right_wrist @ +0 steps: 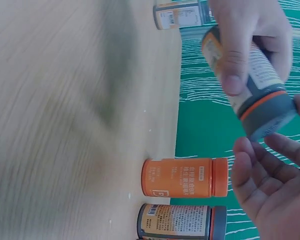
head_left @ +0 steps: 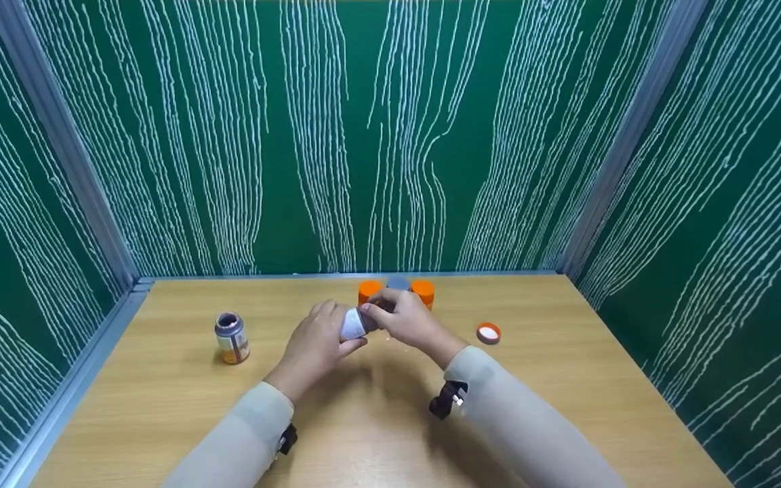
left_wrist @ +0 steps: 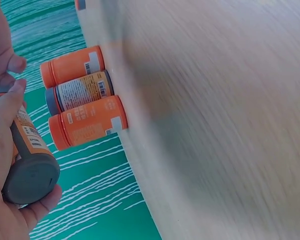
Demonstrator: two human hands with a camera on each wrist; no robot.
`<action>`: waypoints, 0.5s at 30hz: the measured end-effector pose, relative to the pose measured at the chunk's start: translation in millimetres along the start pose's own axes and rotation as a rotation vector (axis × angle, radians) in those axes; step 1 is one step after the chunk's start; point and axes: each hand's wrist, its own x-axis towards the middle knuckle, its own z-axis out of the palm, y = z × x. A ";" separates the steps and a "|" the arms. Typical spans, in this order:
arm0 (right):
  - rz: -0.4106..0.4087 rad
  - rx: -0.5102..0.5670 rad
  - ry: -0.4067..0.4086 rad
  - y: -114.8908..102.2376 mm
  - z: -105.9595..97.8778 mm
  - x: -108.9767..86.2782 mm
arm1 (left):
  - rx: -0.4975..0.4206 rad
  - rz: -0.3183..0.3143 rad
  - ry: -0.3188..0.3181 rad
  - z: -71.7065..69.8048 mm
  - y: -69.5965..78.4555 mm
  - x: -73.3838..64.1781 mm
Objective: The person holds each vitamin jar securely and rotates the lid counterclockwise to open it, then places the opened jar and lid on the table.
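Note:
My left hand [head_left: 319, 342] grips a dark grey pill bottle [head_left: 353, 324] with a white and orange label, holding it tilted above the table. The right hand [head_left: 407, 322] has its thumb and fingertips around the bottle's dark cap [right_wrist: 270, 117]. An orange ring shows just below that cap in the right wrist view, and the cap sits on the bottle. From the left wrist camera, the bottle's dark base [left_wrist: 32, 180] faces the viewer, with left-hand fingers curled about its side.
At the left stands an uncapped bottle [head_left: 231, 342]. A loose cap [head_left: 489, 333] lies inside-up at the right. Behind my hands stand two orange bottles [left_wrist: 87, 122] with a grey-capped bottle [left_wrist: 82, 92] between them. Small pale specks dot the table [head_left: 533, 407]. Green walls enclose it.

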 end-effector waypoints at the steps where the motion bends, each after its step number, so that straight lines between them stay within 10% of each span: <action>1: 0.007 0.017 -0.018 0.5 -0.8 0.3 | 0.005 -0.004 0.001 0.0 -0.2 0.0; 15: 0.047 0.100 -0.132 1.4 -5.0 -0.1 | 0.080 0.032 0.064 -0.2 -1.6 0.0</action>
